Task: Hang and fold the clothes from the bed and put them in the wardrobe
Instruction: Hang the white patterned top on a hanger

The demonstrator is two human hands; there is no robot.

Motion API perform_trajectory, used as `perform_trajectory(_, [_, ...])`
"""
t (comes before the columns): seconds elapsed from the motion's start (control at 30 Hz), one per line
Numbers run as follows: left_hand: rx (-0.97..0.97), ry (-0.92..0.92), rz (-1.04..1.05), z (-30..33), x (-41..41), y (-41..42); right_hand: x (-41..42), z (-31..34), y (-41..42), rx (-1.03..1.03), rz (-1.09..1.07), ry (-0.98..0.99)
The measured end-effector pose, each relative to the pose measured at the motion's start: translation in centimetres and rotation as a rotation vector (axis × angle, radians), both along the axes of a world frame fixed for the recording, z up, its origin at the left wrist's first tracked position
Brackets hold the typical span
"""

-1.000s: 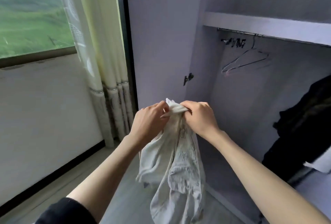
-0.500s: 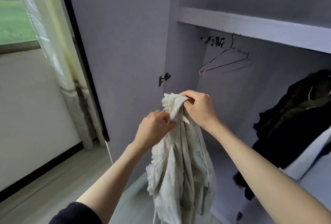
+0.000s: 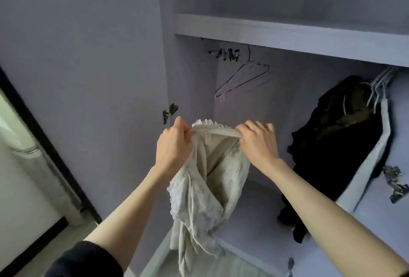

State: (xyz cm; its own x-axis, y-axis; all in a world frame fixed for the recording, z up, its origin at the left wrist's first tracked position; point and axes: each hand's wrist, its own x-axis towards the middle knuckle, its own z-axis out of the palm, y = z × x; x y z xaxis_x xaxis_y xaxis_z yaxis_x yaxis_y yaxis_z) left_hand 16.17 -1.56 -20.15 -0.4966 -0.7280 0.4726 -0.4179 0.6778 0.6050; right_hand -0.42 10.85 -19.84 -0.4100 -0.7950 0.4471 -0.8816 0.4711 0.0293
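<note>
no readable text, no labels, no brands, no numbers, no signs on anything in view

A cream garment (image 3: pixel 210 179) with faint floral print and lace trim; black clothes (image 3: pixel 336 135) in a lilac-grey wardrobe (image 3: pixel 276 31).

Bare forearms; black sleeve (image 3: pixel 88 259) pushed up on left arm, right sleeve unseen

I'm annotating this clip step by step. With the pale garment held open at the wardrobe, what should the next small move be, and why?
Probably free the right hand and reach up for an empty wire hanger on the rail. Both hands, left hand included, pinch the pale garment by its top edge, stretched open, with no hanger in it, and the hangers hang just above.
</note>
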Motion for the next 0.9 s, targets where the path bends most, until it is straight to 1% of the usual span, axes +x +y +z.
perform_trajectory(0.1, [-0.025,-0.042,0.008,0.0,-1.7,-1.7,-1.3,0.5,-1.0,-0.037,-0.053,-0.037])
perform_trajectory(0.13, [-0.034,-0.072,-0.023,-0.2,-2.6,-2.3,-2.2,0.8,-1.4,-0.045,-0.07,-0.048])
perform_trajectory(0.23, [-0.118,-0.209,-0.187,-1.0,-4.5,-3.8,-4.9,1.4,-2.1,-0.05,-0.107,-0.139])
perform_trajectory(0.3, [-0.119,-0.283,-0.294,-1.4,-5.8,-4.4,-6.5,1.2,-2.5,-0.067,-0.12,-0.234])
perform_trajectory(0.37, [-0.06,-0.345,-0.377,-2.3,-7.2,-4.8,-7.9,0.5,-3.2,-0.073,-0.122,-0.323])
perform_trajectory(0.5, [0.154,-0.508,-0.466,-5.6,-9.9,-5.2,-10.2,-1.3,-4.8,-0.029,-0.118,-0.439])
perform_trajectory(0.57, [0.183,-0.625,-0.419,-7.1,-11.1,-5.1,-11.4,-2.1,-5.3,-0.014,-0.09,-0.469])
perform_trajectory(0.63, [0.179,-0.677,-0.29,-8.1,-12.2,-5.3,-12.7,-3.1,-5.7,0.021,-0.053,-0.452])
perform_trajectory(0.7, [0.16,-0.66,-0.112,-8.4,-13.3,-5.7,-13.9,-4.1,-5.9,0.063,-0.02,-0.395])
perform_trajectory(0.77, [0.145,-0.585,0.026,-8.2,-13.9,-6.2,-14.8,-4.9,-5.9,0.066,-0.003,-0.333])
perform_trajectory(0.83, [0.137,-0.521,0.109,-7.9,-14.4,-6.6,-15.8,-5.1,-6.1,0.032,0.01,-0.305])
perform_trajectory(0.9, [0.109,-0.499,0.14,-7.5,-15.0,-7.0,-16.8,-5.2,-6.6,0.003,0.023,-0.319])
